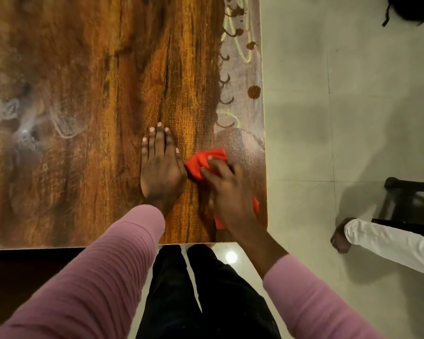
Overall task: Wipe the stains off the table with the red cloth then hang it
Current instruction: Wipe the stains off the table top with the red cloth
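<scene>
One red cloth (201, 165) lies bunched near the worktop's (83, 69) right edge, the right hand's (227, 192) fingers curled over it. The left hand (160, 172) rests flat beside it, fingers straight. Several brown stains (253, 91) line that edge beyond. Another person's foot (340, 238) stands nearby.

Dark chair (411, 192) rt — bare foot (340, 237) near it.
</scene>
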`<state>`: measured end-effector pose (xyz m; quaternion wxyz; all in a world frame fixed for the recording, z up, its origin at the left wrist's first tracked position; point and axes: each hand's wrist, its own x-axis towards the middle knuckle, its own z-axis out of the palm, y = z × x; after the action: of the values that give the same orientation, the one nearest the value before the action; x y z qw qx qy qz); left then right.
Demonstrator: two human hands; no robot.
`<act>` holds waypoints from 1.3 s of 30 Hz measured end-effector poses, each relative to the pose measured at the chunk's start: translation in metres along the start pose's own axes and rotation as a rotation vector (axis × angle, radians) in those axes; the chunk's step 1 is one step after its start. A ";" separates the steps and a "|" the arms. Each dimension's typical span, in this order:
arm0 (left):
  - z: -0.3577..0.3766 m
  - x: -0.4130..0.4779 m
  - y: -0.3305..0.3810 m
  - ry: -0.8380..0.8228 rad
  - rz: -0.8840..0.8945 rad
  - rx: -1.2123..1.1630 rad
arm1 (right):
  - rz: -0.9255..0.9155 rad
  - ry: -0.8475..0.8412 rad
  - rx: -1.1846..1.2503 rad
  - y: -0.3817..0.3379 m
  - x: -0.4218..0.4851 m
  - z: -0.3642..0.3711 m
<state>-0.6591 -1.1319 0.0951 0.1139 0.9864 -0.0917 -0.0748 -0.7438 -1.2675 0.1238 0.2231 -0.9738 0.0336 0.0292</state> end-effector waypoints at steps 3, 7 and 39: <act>0.000 0.001 0.000 -0.005 -0.005 -0.002 | 0.005 0.003 -0.041 0.025 -0.030 -0.005; 0.003 0.002 -0.002 -0.010 -0.003 -0.005 | 0.227 0.132 -0.053 0.051 -0.004 -0.020; -0.006 0.011 -0.001 -0.081 -0.042 -0.158 | 0.166 0.045 -0.183 0.046 0.059 -0.025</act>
<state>-0.6472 -1.1317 0.0989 0.1859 0.9723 -0.0692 -0.1238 -0.6878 -1.3225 0.1221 0.1294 -0.9843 0.1163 0.0289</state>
